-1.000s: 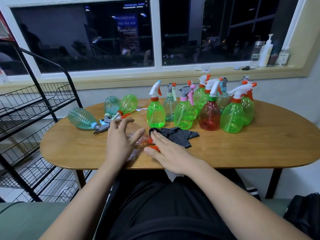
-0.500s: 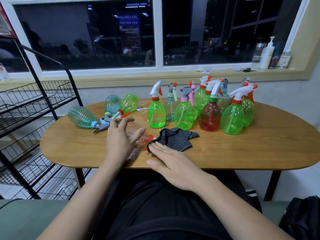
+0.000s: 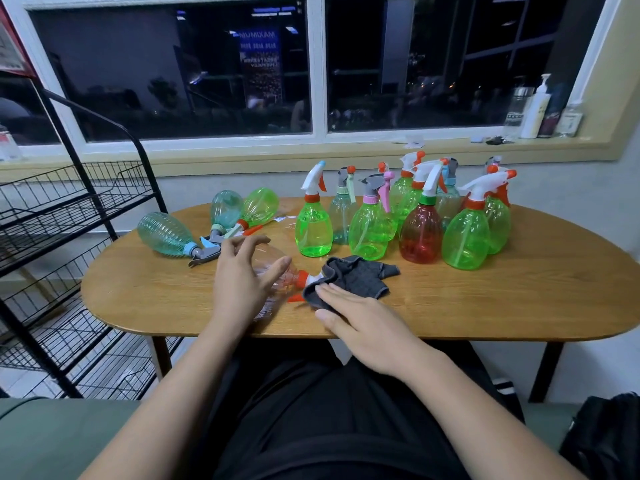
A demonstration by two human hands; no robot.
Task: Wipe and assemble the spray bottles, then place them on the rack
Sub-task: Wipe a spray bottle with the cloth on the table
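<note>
Gripping a clear plastic spray bottle [image 3: 273, 268] with the left hand [image 3: 242, 282], fingers and thumb curved round its body. Lying on its side near the front edge of the oval wooden bench [image 3: 485, 299], nozzle end against a crumpled dark grey cloth [image 3: 356, 277]. Pressing that cloth with the right hand [image 3: 367, 327], fingers straight, flat, grasping nothing. Behind, upright green, red and teal spray bottles [image 3: 370, 233]; to the left, a black wire rack [image 3: 69, 209].

**Both bare hands, forearms reaching forward, side by side.**
The left hand [image 3: 239, 285] arches over a clear bottle [image 3: 273, 271], with its fingers curled across the top and its thumb stretched along the near side. The right hand [image 3: 367, 323] lies flat, palm down, with its fingers straight and close together and their tips pressing a grey cloth [image 3: 360, 275]. The left thumb and the right fingertips are near but apart.
</note>
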